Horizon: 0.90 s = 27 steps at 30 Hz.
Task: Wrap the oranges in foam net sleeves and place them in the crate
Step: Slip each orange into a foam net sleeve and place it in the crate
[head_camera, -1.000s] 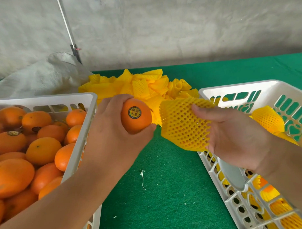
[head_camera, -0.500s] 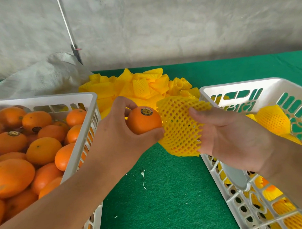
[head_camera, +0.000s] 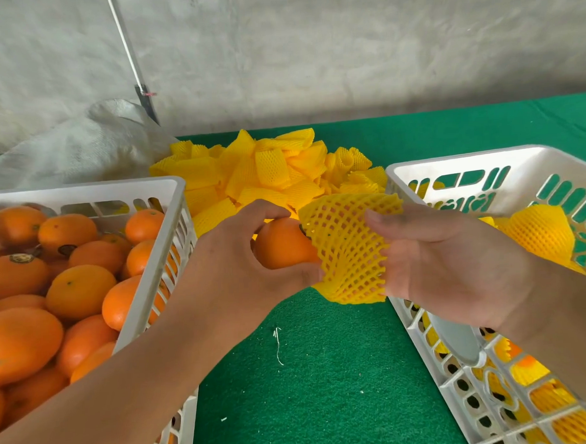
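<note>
A bare orange (head_camera: 282, 247) sat in the curled fingers of the left hand (head_camera: 240, 267), its far end just entering the mouth of a yellow foam net sleeve (head_camera: 347, 249). The sleeve was stretched wide over the fingers of the right hand (head_camera: 446, 266), its mesh open. At left a white crate (head_camera: 156, 233) was heaped with unwrapped oranges (head_camera: 78, 289). At right a second white crate (head_camera: 449, 170) held sleeved oranges (head_camera: 541, 231). Loose sleeves (head_camera: 270, 176) lay piled on the worktop between them.
</note>
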### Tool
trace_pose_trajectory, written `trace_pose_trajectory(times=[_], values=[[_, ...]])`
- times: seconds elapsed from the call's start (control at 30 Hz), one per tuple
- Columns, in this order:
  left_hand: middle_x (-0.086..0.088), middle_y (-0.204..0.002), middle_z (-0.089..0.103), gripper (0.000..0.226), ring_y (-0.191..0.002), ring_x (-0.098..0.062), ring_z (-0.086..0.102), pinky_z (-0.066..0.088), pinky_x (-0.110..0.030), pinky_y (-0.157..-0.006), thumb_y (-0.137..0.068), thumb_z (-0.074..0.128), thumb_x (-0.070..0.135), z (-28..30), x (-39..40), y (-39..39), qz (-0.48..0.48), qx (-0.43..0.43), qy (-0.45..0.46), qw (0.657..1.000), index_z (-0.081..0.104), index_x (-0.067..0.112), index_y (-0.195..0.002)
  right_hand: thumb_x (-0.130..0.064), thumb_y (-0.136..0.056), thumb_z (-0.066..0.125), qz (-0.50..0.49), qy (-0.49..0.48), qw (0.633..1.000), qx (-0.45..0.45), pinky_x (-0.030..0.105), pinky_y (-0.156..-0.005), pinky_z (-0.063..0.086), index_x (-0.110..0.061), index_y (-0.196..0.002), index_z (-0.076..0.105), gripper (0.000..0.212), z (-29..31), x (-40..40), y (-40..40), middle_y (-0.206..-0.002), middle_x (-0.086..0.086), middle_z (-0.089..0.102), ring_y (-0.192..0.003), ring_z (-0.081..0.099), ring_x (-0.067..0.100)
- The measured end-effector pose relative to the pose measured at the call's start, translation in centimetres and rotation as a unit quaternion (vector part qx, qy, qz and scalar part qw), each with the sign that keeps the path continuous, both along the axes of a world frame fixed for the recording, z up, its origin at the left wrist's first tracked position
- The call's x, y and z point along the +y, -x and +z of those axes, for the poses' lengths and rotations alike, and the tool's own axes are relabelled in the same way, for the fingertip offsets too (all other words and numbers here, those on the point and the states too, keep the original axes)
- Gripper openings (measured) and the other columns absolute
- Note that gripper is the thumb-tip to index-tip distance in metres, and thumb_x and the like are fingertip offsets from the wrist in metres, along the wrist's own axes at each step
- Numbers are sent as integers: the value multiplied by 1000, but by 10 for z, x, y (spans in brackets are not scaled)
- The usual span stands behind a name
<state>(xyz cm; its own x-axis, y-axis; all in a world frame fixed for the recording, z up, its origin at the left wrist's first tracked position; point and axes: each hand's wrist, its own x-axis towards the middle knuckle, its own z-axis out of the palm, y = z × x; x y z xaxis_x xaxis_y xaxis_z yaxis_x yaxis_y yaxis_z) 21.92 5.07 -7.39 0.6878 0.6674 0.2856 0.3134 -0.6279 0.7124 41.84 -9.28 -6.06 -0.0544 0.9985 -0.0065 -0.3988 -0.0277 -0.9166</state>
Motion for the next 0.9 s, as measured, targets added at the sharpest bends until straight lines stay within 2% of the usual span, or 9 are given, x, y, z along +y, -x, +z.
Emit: trace_pose_trajectory(times=[0.17, 0.3, 0.37, 0.47, 0.57, 0.73, 0.9], values=[[32, -113, 61, 89, -106, 22, 51, 37, 7, -71, -47, 72, 93, 2, -3, 0, -21, 7, 6, 1000, 55, 56, -127, -19, -106, 47, 9, -11, 999, -41, 63, -115, 42, -2, -154, 47, 50, -2, 0, 1, -154, 26, 51, -139, 51, 47], [37, -113, 59, 78, -92, 10, 63, 51, -8, -64, -43, 70, 84, 1, -2, -3, -11, 5, 39, 999, 46, 55, -112, -17, -105, 49, -3, -17, 999, -40, 64, -114, 43, -1, -153, 47, 51, -3, 1, 1, -153, 26, 52, -138, 52, 49], [42, -116, 55, 75, -88, 6, 67, 54, -13, -63, -45, 74, 80, 1, -3, -2, -22, 11, 40, 999, 45, 58, -112, -16, -104, 50, -4, -17, 999, -38, 65, -116, 41, -1, -153, 46, 51, -3, 0, 1, -154, 25, 52, -141, 50, 50], [32, -115, 61, 74, -88, -2, 72, 62, -25, -74, -58, 93, 62, 0, -2, -2, -30, 6, 51, 998, 50, 61, -118, -15, -104, 52, -4, -19, 999, -32, 65, -116, 42, -4, -154, 48, 51, -2, 0, 0, -153, 22, 54, -139, 53, 47], [24, -119, 64, 74, -89, -7, 75, 65, -33, -77, -59, 101, 48, 0, 0, -1, -37, -23, 84, 996, 58, 60, -118, -15, -106, 50, -7, -23, 999, -28, 60, -112, 47, -5, -152, 51, 47, -2, -1, 0, -152, 21, 56, -137, 56, 45], [25, -122, 67, 69, -90, -8, 74, 63, -39, -84, -57, 90, 48, 1, 0, -2, -60, -24, 99, 993, 61, 54, -120, -17, -100, 59, -26, -7, 998, -55, 67, -115, 41, -2, -150, 51, 53, -6, -2, -2, -150, 25, 56, -138, 52, 51], [18, -129, 69, 69, -107, -18, 74, 60, -51, -95, -64, 88, 42, 1, 3, -2, -93, -17, 148, 984, 62, 50, -127, -16, -104, 55, -3, -11, 1000, -29, 67, -118, 36, -8, -151, 53, 48, -2, -2, -1, -153, 22, 54, -141, 50, 49]])
